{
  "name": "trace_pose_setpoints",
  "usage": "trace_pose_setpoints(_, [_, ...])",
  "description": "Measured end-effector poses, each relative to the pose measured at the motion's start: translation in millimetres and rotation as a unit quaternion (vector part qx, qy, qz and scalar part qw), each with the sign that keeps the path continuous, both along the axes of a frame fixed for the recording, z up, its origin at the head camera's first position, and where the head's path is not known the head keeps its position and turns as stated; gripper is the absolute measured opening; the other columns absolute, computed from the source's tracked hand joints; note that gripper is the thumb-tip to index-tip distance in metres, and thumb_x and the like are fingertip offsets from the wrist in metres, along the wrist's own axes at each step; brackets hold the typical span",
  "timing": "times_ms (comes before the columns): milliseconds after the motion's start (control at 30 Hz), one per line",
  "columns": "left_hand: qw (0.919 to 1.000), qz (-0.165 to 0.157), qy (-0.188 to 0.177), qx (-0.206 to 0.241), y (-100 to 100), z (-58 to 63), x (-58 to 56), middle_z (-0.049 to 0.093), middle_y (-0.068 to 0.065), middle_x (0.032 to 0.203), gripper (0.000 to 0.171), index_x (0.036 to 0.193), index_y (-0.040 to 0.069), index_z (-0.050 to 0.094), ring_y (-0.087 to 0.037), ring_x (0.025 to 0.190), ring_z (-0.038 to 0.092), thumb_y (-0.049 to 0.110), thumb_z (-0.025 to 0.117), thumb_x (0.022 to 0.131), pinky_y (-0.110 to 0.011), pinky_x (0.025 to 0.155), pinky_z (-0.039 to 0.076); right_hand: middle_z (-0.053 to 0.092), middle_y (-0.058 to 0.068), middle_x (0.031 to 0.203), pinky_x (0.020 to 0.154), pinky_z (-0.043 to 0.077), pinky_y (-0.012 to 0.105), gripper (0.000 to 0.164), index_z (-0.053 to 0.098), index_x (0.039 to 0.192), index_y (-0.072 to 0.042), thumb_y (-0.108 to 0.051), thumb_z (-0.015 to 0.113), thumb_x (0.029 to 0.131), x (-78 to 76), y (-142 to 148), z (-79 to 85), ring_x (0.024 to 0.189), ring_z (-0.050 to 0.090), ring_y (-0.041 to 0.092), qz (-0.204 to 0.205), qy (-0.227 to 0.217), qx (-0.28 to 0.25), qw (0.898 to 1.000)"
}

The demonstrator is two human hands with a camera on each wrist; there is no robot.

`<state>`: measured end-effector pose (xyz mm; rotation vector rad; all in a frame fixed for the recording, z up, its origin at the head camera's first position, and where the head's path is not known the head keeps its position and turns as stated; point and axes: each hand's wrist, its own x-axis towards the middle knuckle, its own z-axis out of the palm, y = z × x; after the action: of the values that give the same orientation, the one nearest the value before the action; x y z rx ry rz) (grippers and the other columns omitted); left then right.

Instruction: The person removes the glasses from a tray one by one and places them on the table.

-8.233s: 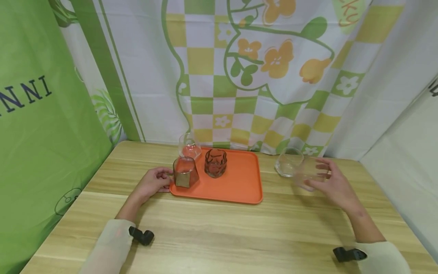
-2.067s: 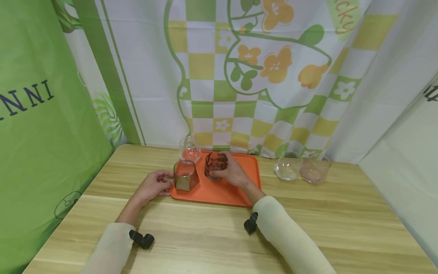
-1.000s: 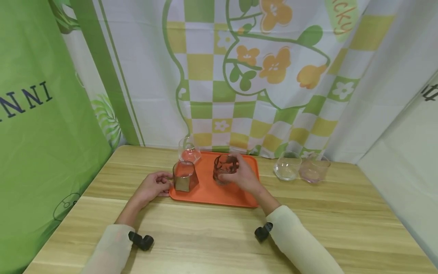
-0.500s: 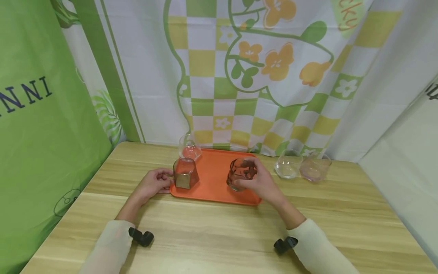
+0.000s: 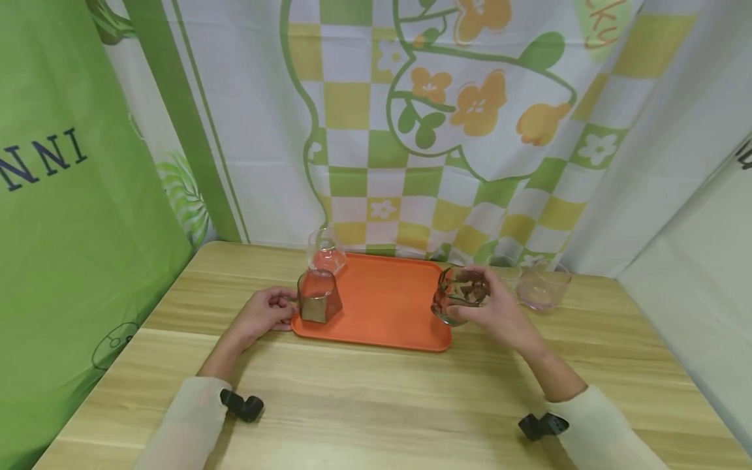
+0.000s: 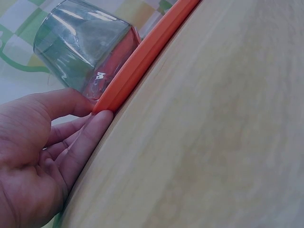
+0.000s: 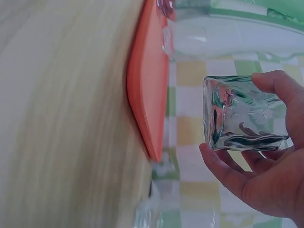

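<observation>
My right hand [image 5: 499, 310] holds a dark, wavy-sided drinking glass [image 5: 454, 295] over the right edge of the orange tray [image 5: 388, 307]. In the right wrist view the glass [image 7: 242, 114] is raised off the tray, thumb on one side and fingers on the other. At the tray's front left corner, my left hand [image 5: 267, 314] pinches the rim [image 6: 128, 71] between thumb and fingers. Just beside that hand a smoky, angular glass [image 5: 318, 297] stands on the tray. Behind it is a clear round glass [image 5: 326, 256] at the back left corner.
On the wooden table [image 5: 352, 405], right of the tray, stand a pinkish clear glass [image 5: 543, 287] and another clear glass [image 5: 505, 267], partly hidden by my right hand. A patterned curtain [image 5: 382, 150] hangs along the table's back edge.
My right hand set down the pinkish glass at the right, took hold of the dark wavy glass on the tray, and carried it up and rightward. The left hand stayed at the corner.
</observation>
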<state>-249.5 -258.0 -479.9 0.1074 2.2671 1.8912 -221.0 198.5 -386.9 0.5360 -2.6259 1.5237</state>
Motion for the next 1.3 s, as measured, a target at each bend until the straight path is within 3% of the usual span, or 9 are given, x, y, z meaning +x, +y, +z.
trace_pose_setpoints(200, [1.0, 0.001, -0.001, -0.001, -0.1, 0.4, 0.7, 0.052, -0.013, 0.098, 0.037, 0.131, -0.012, 0.053, -0.02, 0.078, 0.064, -0.006, 0.063, 0.096, -0.035, 0.073, 0.064, 0.056, 0.019, 0.133, 0.084, 0.051, 0.021, 0.071, 0.044, 0.14, 0.002, -0.014, 0.086, 0.085, 3.4, 26.0, 13.3, 0.114, 0.055, 0.032, -0.035, 0.015, 0.02, 0.999])
trace_pose_setpoints(400, [1.0, -0.005, -0.001, 0.005, 0.5, 0.1, 0.5, 0.052, -0.013, 0.097, 0.038, 0.132, -0.013, 0.052, -0.019, 0.082, 0.065, -0.006, 0.062, 0.097, -0.035, 0.074, 0.064, 0.052, 0.017, 0.137, 0.082, 0.047, 0.018, 0.077, 0.039, 0.145, 0.0, -0.026, 0.084, 0.089, 4.1, 56.3, 29.9, 0.115, 0.05, 0.028, -0.078, 0.01, 0.062, 0.995])
trace_pose_setpoints(633, [1.0, -0.002, 0.006, 0.004, -1.0, 0.3, 0.5, 0.052, -0.013, 0.097, 0.037, 0.131, -0.013, 0.053, -0.02, 0.081, 0.064, -0.007, 0.062, 0.096, -0.035, 0.073, 0.064, 0.051, 0.016, 0.138, 0.08, 0.046, 0.011, 0.077, 0.038, 0.148, 0.002, -0.022, 0.083, 0.091, -7.2, 88.5, 39.6, 0.112, 0.05, 0.014, -0.108, 0.031, 0.05, 0.992])
trace_pose_setpoints(800, [0.9999, -0.006, 0.004, 0.011, -1.4, -0.1, -0.1, 0.051, -0.012, 0.096, 0.037, 0.13, -0.014, 0.052, -0.019, 0.083, 0.065, -0.007, 0.062, 0.096, -0.035, 0.072, 0.064, 0.053, 0.007, 0.134, 0.077, 0.044, 0.009, 0.076, 0.038, 0.149, 0.002, -0.021, 0.081, 0.092, -17.3, 112.3, 42.5, 0.103, 0.051, 0.004, -0.142, 0.043, 0.053, 0.987])
trace_pose_setpoints(1000, [0.9999, -0.004, 0.009, 0.012, -0.9, -1.3, 0.0, 0.051, -0.013, 0.097, 0.038, 0.131, -0.013, 0.053, -0.019, 0.084, 0.065, -0.006, 0.063, 0.095, -0.035, 0.073, 0.064, 0.052, -0.014, 0.124, 0.073, 0.052, 0.009, 0.078, 0.033, 0.153, 0.0, -0.019, 0.08, 0.093, -23.7, 141.2, 43.0, 0.1, 0.052, 0.001, -0.188, 0.024, 0.016, 0.982])
trace_pose_setpoints(1300, [0.9999, -0.003, 0.008, 0.015, -1.5, -3.8, 0.2, 0.052, -0.012, 0.095, 0.038, 0.131, -0.014, 0.052, -0.02, 0.083, 0.066, -0.008, 0.06, 0.095, -0.036, 0.072, 0.065, 0.045, -0.023, 0.117, 0.067, 0.05, 0.007, 0.088, 0.027, 0.157, -0.005, -0.03, 0.08, 0.092, -34.1, 177.1, 29.1, 0.094, 0.046, -0.002, -0.287, -0.012, -0.001, 0.958])
